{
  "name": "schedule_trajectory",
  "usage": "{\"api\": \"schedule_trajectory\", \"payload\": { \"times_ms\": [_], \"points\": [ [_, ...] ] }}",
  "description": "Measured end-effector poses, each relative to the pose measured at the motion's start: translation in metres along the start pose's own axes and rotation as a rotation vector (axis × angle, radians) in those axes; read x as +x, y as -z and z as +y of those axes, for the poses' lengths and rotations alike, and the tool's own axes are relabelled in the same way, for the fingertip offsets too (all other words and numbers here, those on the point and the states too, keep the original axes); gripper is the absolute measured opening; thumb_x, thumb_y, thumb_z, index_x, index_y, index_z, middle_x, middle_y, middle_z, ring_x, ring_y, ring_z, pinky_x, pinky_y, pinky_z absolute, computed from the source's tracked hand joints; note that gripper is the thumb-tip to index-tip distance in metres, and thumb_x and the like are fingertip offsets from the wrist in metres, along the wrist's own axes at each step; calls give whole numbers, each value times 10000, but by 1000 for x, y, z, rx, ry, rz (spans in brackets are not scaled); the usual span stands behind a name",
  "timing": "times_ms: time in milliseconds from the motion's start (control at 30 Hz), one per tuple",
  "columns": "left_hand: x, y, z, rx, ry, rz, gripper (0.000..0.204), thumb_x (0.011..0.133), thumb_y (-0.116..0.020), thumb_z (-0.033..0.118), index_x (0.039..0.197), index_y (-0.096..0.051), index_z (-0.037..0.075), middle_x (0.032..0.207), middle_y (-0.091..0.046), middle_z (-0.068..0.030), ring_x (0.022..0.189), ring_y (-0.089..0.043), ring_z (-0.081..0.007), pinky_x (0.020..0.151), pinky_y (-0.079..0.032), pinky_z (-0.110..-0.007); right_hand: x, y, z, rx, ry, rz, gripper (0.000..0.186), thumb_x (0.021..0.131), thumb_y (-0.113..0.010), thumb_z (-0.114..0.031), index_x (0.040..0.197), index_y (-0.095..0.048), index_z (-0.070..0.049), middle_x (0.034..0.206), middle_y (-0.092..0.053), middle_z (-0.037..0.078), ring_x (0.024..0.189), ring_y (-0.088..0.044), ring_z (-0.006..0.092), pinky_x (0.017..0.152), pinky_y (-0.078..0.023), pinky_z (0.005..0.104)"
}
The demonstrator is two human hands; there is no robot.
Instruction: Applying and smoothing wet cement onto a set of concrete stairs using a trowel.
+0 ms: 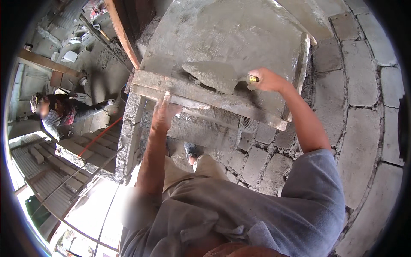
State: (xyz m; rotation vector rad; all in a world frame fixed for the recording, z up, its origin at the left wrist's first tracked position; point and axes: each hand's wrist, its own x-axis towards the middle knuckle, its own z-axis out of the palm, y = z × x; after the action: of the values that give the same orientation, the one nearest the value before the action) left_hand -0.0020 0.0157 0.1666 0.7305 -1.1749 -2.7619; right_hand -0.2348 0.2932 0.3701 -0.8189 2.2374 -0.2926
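My right hand [267, 80] is closed around the yellow handle of a trowel [209, 76]. Grey mortar coats its blade, which lies low over a slab of wet cement [222, 30]. Along the slab's near side runs a rough wooden form board [205, 96]. My left hand [165, 110] rests against this board at its left part, fingers stretched up over the face. A pale flat strip [195, 103] sticks out beside that hand, below the board's top edge; whether the hand grips it I cannot tell.
Concrete block walling [361, 73] curves along the right. A wooden post [122, 34] rises at the slab's far left. Lower down at left, another person [64, 112] is near rubble and boards. A red bar [100, 137] slants beside a concrete pillar [128, 137].
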Motion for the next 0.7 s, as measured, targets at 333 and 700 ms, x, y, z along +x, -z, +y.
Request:
{"api": "schedule_trajectory", "payload": {
  "times_ms": [333, 700],
  "points": [
    [1, 10, 11, 195, -26, -128, 643, 872, -599, 464, 1265, -460, -26, 997, -612, -159, 903, -620, -268, 811, -513, -431, -129, -16, -52, 78, -242, -7, 165, 770, -660, -171, 840, -595, -36, 630, -540, 45, 577, -481, 139, 539, -408, 310],
    [-13, -6, 58, 138, -42, -208, 553, 894, -579, 410, 1225, -515, -29, 1078, -619, -150, 930, -626, -253, 852, -506, -389, -85, -187, -13, 260, -500, -178, 217, 768, -613, -206, 842, -629, -3, 715, -613, 144, 641, -570, 230, 599, -450, 365]
  ]
}}
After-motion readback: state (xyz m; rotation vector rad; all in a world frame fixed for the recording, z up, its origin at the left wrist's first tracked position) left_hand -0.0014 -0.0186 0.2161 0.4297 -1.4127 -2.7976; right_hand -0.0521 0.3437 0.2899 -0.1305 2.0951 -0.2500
